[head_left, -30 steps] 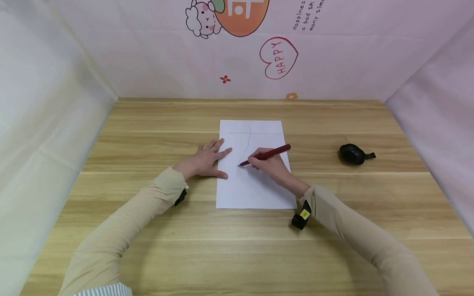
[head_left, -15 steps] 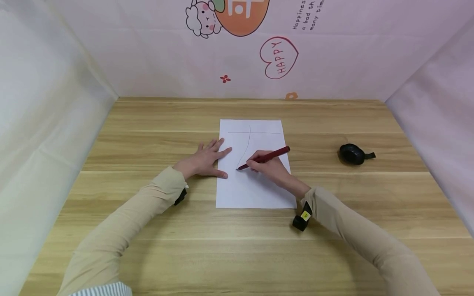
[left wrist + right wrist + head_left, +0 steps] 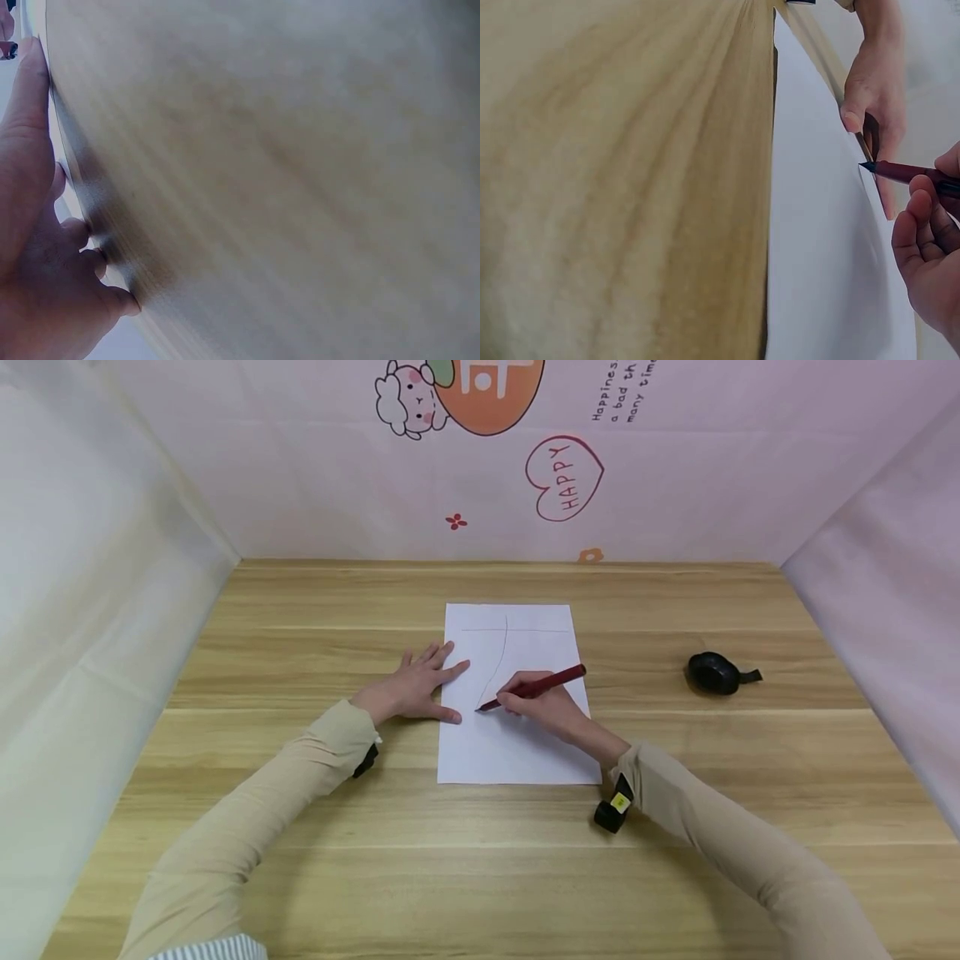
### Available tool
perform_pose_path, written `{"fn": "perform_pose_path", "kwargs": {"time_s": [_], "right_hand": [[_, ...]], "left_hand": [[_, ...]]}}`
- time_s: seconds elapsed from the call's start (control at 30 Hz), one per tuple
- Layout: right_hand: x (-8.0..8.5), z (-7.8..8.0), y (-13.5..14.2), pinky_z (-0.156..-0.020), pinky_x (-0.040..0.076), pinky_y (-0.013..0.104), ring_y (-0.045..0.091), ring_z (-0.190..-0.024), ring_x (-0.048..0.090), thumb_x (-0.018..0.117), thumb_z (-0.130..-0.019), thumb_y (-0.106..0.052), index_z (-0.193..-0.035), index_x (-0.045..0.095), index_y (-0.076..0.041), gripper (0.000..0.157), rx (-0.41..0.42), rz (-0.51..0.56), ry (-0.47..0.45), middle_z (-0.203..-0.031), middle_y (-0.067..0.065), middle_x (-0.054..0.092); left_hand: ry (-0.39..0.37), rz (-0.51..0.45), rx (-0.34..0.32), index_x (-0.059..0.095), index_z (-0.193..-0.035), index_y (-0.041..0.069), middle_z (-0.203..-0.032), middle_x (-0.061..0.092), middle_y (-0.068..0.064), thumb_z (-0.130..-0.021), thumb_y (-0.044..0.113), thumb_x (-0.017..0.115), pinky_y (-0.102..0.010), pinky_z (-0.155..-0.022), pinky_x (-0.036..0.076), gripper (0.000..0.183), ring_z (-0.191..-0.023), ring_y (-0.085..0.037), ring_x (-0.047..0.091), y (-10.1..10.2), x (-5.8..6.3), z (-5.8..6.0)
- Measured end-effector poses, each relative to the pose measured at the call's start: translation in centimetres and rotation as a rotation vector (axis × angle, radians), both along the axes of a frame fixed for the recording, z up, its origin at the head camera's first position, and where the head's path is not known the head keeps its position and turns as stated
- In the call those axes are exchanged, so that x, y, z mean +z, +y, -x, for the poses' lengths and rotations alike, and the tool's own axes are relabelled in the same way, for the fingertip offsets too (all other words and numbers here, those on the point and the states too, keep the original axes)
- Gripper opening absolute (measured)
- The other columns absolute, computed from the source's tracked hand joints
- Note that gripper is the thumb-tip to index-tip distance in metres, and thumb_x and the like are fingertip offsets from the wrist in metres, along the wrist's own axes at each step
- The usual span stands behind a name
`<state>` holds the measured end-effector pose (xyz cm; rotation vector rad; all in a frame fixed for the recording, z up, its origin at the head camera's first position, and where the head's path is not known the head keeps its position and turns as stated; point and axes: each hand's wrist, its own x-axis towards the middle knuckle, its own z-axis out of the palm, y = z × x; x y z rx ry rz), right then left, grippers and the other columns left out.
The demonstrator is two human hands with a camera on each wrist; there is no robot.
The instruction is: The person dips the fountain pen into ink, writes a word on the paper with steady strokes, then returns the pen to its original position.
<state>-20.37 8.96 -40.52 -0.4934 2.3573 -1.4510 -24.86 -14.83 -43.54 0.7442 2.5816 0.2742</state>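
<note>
A white sheet of paper (image 3: 517,752) lies on the wooden table, bearing a thin horizontal line near its top and a long line that curves down and left. My right hand (image 3: 543,706) pinches a dark red pen (image 3: 555,679), whose tip meets the lower end of the curved line. In the right wrist view, the thumb and fingers close round the barrel of the pen (image 3: 907,172). My left hand (image 3: 411,687) rests with spread, straight fingers over the paper's left edge. The left wrist view shows its thumb and fingertips (image 3: 30,90) along that edge.
To the right on the table (image 3: 300,810) lies a black oval object with a short tab (image 3: 714,673). A white cloth backdrop (image 3: 322,493) with printed drawings rises behind the table's far edge, and pale cloth hangs on both sides.
My right hand has moved slightly down and left with the pen, and the curved line has grown longer at its lower end. My left hand has stayed in place.
</note>
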Motion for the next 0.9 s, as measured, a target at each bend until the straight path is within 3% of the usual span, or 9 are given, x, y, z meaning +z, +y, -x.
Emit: {"fn": "perform_pose_path", "kwargs": {"time_s": [0.17, 0.4, 0.53, 0.63, 0.8, 0.9], "right_hand": [[-0.5, 0.0, 0.0, -0.061, 0.043, 0.021, 0.013, -0.068, 0.053, 0.061, -0.091, -0.012, -0.099, 0.068, 0.003, 0.019, 0.003, -0.016, -0.002, -0.079, 0.014, 0.065], [-3.7, 1.3, 0.4, -0.059, 0.044, 0.023, 0.017, -0.069, 0.054, 0.063, -0.091, -0.018, -0.097, 0.07, -0.004, 0.017, -0.007, -0.005, -0.01, -0.078, 0.009, 0.065], [-3.6, 1.9, 0.5, -0.058, 0.043, 0.022, 0.014, -0.067, 0.055, 0.063, -0.09, -0.02, -0.096, 0.07, -0.006, 0.017, -0.028, 0.002, 0.034, -0.077, 0.008, 0.066], [-2.6, 3.3, 0.9, -0.055, 0.043, 0.022, 0.015, -0.067, 0.056, 0.063, -0.089, -0.019, -0.096, 0.069, -0.004, 0.018, -0.126, 0.032, 0.072, -0.079, 0.011, 0.067], [-0.9, 7.6, 1.3, -0.061, 0.047, 0.022, 0.024, -0.078, 0.061, 0.061, -0.089, -0.021, -0.099, 0.067, -0.005, 0.02, -0.381, 0.075, 0.1, -0.089, 0.015, 0.067], [-0.7, 9.8, 1.6, -0.068, 0.049, 0.024, 0.029, -0.087, 0.062, 0.059, -0.089, -0.021, -0.102, 0.066, -0.004, 0.022, -0.445, 0.071, 0.084, -0.097, 0.02, 0.066]], "left_hand": [[0.0, -0.003, 0.001, 0.012, -0.153, 0.024, -0.16, -0.011, -0.012, -0.082, 0.059, 0.062, -0.063, -0.113, 0.0, 0.093, -0.147, -0.035, -0.009, 0.0, 0.0, 0.0], [0.003, -0.007, 0.0, 0.013, -0.153, 0.024, -0.16, -0.01, -0.012, -0.082, 0.058, 0.062, -0.063, -0.114, 0.0, 0.093, -0.147, -0.035, -0.009, 0.0, 0.0, -0.1], [0.004, -0.003, -0.006, 0.012, -0.153, 0.024, -0.16, -0.011, -0.012, -0.082, 0.059, 0.062, -0.064, -0.113, 0.0, 0.093, -0.147, -0.035, -0.009, -0.1, 0.2, 0.0], [0.006, 0.001, -0.013, 0.012, -0.153, 0.024, -0.16, -0.011, -0.012, -0.082, 0.059, 0.061, -0.065, -0.113, 0.001, 0.093, -0.147, -0.035, -0.009, -0.1, 0.3, 0.0], [0.011, 0.015, -0.016, 0.012, -0.153, 0.023, -0.16, -0.01, -0.013, -0.083, 0.059, 0.061, -0.066, -0.112, 0.001, 0.093, -0.147, -0.035, -0.008, -0.1, 0.4, 0.0], [0.013, 0.022, -0.025, 0.012, -0.153, 0.023, -0.16, -0.01, -0.013, -0.083, 0.059, 0.06, -0.066, -0.112, 0.002, 0.093, -0.147, -0.036, -0.008, 0.0, 0.4, -0.1]]}}
